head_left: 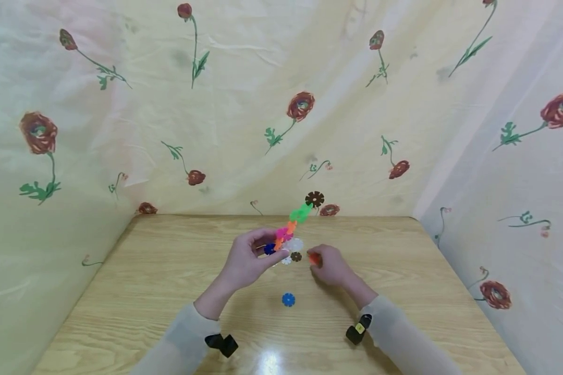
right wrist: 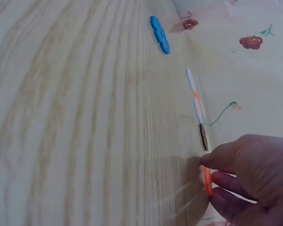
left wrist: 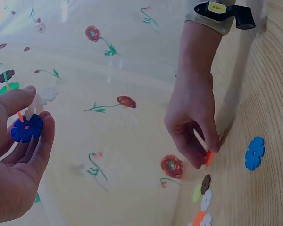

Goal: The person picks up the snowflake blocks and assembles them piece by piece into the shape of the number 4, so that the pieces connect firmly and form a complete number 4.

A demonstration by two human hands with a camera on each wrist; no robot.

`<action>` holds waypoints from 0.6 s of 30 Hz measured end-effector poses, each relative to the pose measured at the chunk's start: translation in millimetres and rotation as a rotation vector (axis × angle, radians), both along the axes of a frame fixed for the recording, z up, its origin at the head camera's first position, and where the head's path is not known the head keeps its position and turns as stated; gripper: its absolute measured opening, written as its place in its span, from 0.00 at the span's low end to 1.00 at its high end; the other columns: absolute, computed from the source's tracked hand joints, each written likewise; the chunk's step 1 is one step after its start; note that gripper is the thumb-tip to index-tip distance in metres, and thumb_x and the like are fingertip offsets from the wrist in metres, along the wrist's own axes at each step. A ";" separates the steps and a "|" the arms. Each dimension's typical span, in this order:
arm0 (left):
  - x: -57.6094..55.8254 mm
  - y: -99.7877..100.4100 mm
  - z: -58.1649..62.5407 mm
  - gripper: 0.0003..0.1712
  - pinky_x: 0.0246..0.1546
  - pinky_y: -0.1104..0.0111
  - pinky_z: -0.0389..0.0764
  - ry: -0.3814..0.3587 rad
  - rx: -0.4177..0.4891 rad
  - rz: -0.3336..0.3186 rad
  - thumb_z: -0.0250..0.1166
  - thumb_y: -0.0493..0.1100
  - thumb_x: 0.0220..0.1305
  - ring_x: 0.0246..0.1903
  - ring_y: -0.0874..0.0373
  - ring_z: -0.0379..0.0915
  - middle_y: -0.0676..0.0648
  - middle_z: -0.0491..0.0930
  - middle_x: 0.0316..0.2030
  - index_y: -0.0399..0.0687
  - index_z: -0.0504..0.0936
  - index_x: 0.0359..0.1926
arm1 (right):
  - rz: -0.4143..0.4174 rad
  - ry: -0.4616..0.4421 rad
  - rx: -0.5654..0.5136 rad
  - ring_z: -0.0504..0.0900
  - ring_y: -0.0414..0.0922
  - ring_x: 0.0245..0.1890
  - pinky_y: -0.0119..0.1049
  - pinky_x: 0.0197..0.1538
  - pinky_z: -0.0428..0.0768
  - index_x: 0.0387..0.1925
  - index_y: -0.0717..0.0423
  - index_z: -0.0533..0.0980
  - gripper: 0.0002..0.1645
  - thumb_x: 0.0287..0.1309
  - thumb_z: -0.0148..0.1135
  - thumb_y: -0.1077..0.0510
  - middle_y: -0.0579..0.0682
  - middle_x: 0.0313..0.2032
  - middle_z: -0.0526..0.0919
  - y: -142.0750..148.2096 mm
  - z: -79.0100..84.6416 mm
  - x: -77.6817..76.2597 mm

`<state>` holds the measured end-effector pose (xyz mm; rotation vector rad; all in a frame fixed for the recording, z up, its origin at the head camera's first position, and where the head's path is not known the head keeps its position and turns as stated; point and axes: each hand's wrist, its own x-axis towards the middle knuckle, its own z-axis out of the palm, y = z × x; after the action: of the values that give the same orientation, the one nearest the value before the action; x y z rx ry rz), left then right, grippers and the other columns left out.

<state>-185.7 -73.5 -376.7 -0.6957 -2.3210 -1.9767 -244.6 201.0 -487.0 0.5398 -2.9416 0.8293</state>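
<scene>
My left hand [head_left: 246, 260] grips a chain of slotted, flower-shaped plastic discs above the table. A brown disc [head_left: 315, 199] tops the chain, with green discs [head_left: 302, 213] below it, then orange and pink ones. In the left wrist view, a dark blue disc [left wrist: 27, 128] and a white disc [left wrist: 48, 95] show at the thumb and fingertips; the palm side hides part of the chain. Down at the tabletop, my right hand [head_left: 333, 265] pinches an orange disc [right wrist: 207, 181] between thumb and fingers, with the disc standing nearly on edge in the right wrist view.
Loose discs lie on the wooden table [head_left: 169, 291] between the hands, among them a brown disc [head_left: 296, 256] and a white disc [head_left: 286, 260]. A light blue disc [head_left: 288, 299] lies nearer the body. Flower-printed cloth [head_left: 244, 130] surrounds the table's back and sides.
</scene>
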 end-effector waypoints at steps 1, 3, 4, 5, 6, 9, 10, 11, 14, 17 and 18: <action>0.0 0.2 0.2 0.21 0.56 0.63 0.89 0.004 0.001 -0.003 0.77 0.38 0.64 0.52 0.51 0.86 0.42 0.88 0.54 0.44 0.86 0.58 | -0.014 0.010 -0.003 0.85 0.49 0.44 0.47 0.51 0.87 0.53 0.66 0.85 0.21 0.57 0.74 0.67 0.58 0.46 0.89 0.4 0.2 0.3; 0.1 0.7 0.6 0.21 0.57 0.59 0.89 0.012 0.002 -0.007 0.77 0.38 0.64 0.52 0.50 0.86 0.42 0.88 0.54 0.43 0.87 0.58 | -0.029 0.019 -0.007 0.84 0.46 0.40 0.44 0.48 0.87 0.49 0.64 0.87 0.17 0.57 0.75 0.66 0.55 0.43 0.90 1.3 1.3 1.1; 0.1 0.9 0.7 0.21 0.57 0.57 0.89 0.015 0.003 -0.010 0.77 0.38 0.64 0.52 0.50 0.87 0.41 0.88 0.54 0.43 0.87 0.58 | -0.030 0.025 -0.002 0.85 0.45 0.40 0.43 0.47 0.87 0.48 0.63 0.87 0.15 0.57 0.75 0.66 0.55 0.42 0.90 1.7 1.8 1.5; 0.2 1.1 0.8 0.21 0.57 0.55 0.89 0.017 0.005 -0.011 0.77 0.38 0.65 0.52 0.51 0.87 0.41 0.88 0.53 0.43 0.87 0.58 | -0.028 0.029 0.004 0.85 0.44 0.39 0.42 0.47 0.87 0.46 0.63 0.88 0.14 0.57 0.75 0.66 0.54 0.41 0.91 2.0 2.5 1.9; 0.2 1.3 0.9 0.21 0.57 0.54 0.89 0.018 0.007 -0.013 0.77 0.37 0.65 0.52 0.51 0.87 0.41 0.88 0.53 0.43 0.87 0.58 | -0.020 0.042 0.016 0.85 0.43 0.38 0.41 0.46 0.87 0.45 0.62 0.88 0.13 0.57 0.74 0.66 0.54 0.40 0.91 2.1 2.8 2.0; 0.4 1.8 0.8 0.21 0.56 0.55 0.89 0.015 0.010 -0.017 0.77 0.38 0.65 0.51 0.52 0.87 0.41 0.88 0.53 0.43 0.87 0.58 | 0.008 0.087 0.068 0.84 0.41 0.34 0.38 0.41 0.86 0.41 0.61 0.88 0.11 0.55 0.73 0.66 0.52 0.36 0.91 2.1 3.2 2.9; 0.6 2.1 0.9 0.21 0.56 0.55 0.89 0.015 0.011 -0.019 0.77 0.38 0.65 0.51 0.52 0.87 0.41 0.88 0.53 0.43 0.87 0.58 | 0.014 0.099 0.082 0.83 0.40 0.32 0.36 0.39 0.85 0.40 0.61 0.88 0.10 0.54 0.72 0.66 0.51 0.35 0.90 1.8 3.5 3.4; 0.7 2.2 0.9 0.21 0.56 0.56 0.89 0.014 0.013 -0.021 0.77 0.38 0.65 0.51 0.53 0.87 0.41 0.88 0.53 0.43 0.86 0.58 | 0.016 0.111 0.095 0.81 0.39 0.31 0.34 0.38 0.83 0.39 0.60 0.88 0.10 0.53 0.72 0.66 0.50 0.33 0.90 1.5 3.9 3.9; 1.1 2.7 1.3 0.21 0.56 0.58 0.89 0.012 0.007 -0.016 0.77 0.38 0.65 0.51 0.53 0.87 0.41 0.88 0.53 0.43 0.87 0.58 | 0.014 0.133 0.112 0.77 0.37 0.28 0.32 0.34 0.79 0.37 0.58 0.88 0.09 0.51 0.71 0.66 0.48 0.30 0.88 0.4 5.6 5.6; 1.4 3.3 1.7 0.21 0.56 0.59 0.89 0.010 0.002 -0.010 0.77 0.38 0.65 0.52 0.52 0.87 0.42 0.88 0.54 0.43 0.87 0.58 | 0.002 0.143 0.110 0.75 0.37 0.26 0.32 0.33 0.78 0.37 0.59 0.88 0.07 0.55 0.69 0.66 0.48 0.28 0.87 0.5 7.4 7.1; 1.6 3.5 1.9 0.21 0.56 0.60 0.89 0.011 -0.002 -0.007 0.77 0.38 0.65 0.52 0.52 0.87 0.42 0.88 0.54 0.44 0.87 0.58 | -0.002 0.143 0.109 0.75 0.38 0.26 0.32 0.33 0.78 0.37 0.59 0.88 0.07 0.55 0.69 0.67 0.48 0.28 0.87 1.0 7.9 7.6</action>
<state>-184.1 -70.0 -374.8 -0.7144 -2.3175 -1.9694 -237.0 202.0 -479.1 0.5762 -2.8676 0.6055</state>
